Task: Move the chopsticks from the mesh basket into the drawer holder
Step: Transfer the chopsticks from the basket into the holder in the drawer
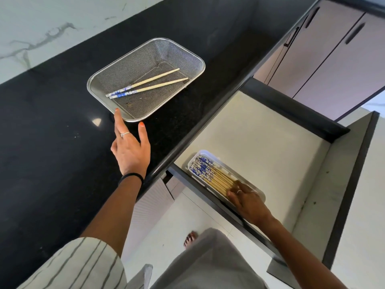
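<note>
A rectangular metal mesh basket (193, 59) sits on the black counter, holding two bamboo chopsticks (154, 82) with blue-and-white patterned ends. My left hand (130, 149) is open just in front of the basket, index fingertip touching its near rim. Down in the open drawer, a white plastic holder (192, 161) contains several matching chopsticks (210, 174) laid side by side. My right hand (248, 200) rests on the plain ends of those chopsticks, fingers spread over them and covering the holder's near end.
The black granite counter (52, 132) runs diagonally, with a marble wall behind. The open drawer (260, 132) has a pale liner and dark sides. Closed cabinet doors (333, 59) with dark handles stand at upper right. My bare foot (190, 238) shows on the tiled floor.
</note>
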The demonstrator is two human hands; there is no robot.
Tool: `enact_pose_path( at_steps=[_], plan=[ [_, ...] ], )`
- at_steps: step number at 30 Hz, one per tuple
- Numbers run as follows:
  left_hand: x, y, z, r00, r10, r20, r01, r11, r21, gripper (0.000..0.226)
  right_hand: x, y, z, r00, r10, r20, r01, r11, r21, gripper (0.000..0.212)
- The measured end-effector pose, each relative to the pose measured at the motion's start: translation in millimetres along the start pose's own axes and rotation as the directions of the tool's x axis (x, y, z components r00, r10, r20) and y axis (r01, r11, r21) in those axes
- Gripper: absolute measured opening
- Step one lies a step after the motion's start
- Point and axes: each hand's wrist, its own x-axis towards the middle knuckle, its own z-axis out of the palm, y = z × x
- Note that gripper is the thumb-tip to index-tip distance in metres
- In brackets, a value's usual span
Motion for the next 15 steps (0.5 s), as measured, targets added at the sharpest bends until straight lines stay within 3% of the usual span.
enact_pose_path(
  at_steps=[6, 12, 15],
  plan=[
    [0.5, -1.8, 0.6, 1.0, 0.008, -0.001, -0.008, 1.0, 0.018, 0.064, -4.9, -5.2, -1.9, 0.997, 0.05, 0.051, -0.057, 0.987, 0.153, 0.058],
    [0.3, -2.5, 2.1, 1.0, 0.011, -0.006, -0.011, 1.0, 0.029, 0.064, 2.2, -12.9, -1.4, 0.998, 0.057, -0.017, -0.055, 0.991, 0.124, 0.05],
    [0.7, -1.6, 2.0, 1.0, 0.011, -0.012, -0.01, 0.999, 0.032, 0.064, 6.8, -14.7, -3.9, 0.998, 0.065, -0.016, -0.065, 0.997, 0.04, 0.057]
  ],
)
